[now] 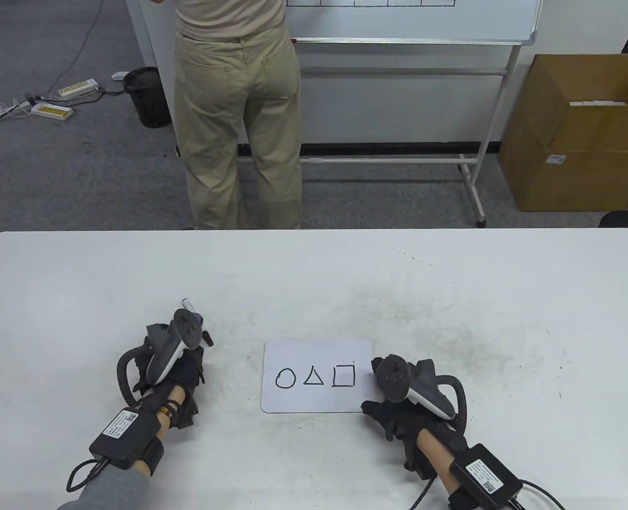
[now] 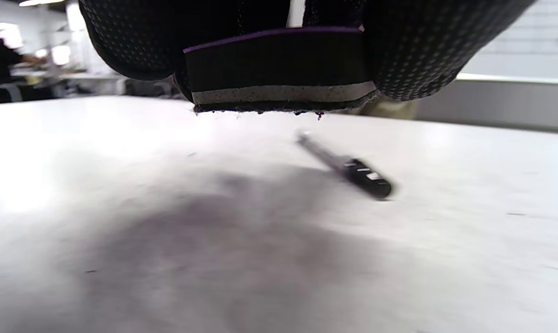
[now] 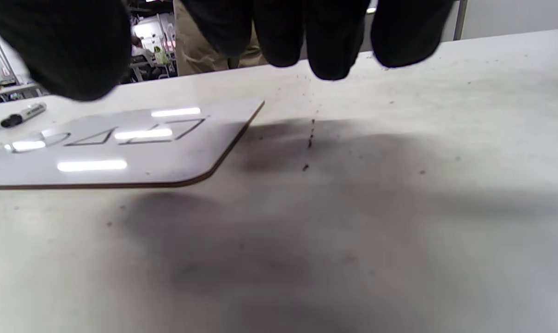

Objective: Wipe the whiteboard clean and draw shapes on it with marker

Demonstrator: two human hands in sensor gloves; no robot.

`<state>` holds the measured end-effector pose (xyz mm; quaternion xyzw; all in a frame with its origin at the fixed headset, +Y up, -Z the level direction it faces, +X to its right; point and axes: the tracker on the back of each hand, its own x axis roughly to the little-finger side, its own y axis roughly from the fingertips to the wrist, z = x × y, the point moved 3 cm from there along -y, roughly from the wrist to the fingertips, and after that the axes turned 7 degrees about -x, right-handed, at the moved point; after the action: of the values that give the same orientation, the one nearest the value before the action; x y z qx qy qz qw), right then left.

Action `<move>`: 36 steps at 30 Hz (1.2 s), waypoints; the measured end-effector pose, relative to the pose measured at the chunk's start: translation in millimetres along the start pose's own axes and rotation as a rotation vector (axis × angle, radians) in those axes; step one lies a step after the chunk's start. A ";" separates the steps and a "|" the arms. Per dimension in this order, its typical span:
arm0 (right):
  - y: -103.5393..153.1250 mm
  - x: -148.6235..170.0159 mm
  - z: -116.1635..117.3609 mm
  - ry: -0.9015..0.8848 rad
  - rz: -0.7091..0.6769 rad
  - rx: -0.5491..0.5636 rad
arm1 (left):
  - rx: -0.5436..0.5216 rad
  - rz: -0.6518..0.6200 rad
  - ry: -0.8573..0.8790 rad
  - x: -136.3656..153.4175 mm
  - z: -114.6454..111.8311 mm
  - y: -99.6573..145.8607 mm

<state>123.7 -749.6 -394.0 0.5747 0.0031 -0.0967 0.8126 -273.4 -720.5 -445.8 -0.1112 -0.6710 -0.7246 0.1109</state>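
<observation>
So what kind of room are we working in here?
Probably an office or lab workroom: grey carpet, a large rolling whiteboard on a stand, a cardboard box against the wall, and power strips on the floor beyond the white table.

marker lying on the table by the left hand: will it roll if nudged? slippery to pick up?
Probably rolls: the marker looks like a slim round barrel lying flat on the smooth table. Likely light and stiff. Its glossy body may slip, so a pinch across the barrel seems safest.

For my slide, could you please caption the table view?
Small whiteboard with circle, triangle and square lies between two gloved hands.
</observation>
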 end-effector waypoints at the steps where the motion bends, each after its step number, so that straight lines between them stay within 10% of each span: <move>1: -6.7 -1.9 3.1 0.004 -0.003 -0.028 | -0.030 -0.028 0.008 -10.1 3.2 7.2; 19: -18.8 -8.1 24.3 0.150 0.006 -0.062 | -0.034 -0.508 0.017 -162.0 -4.1 85.0; 36: -19.3 -4.2 24.0 0.107 0.014 -0.044 | 0.160 -0.763 0.021 -211.9 -24.0 95.5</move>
<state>113.9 -777.6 -403.3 0.5610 0.0448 -0.0600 0.8244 -42.6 -749.2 -422.8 0.1626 -0.7174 -0.6602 -0.1514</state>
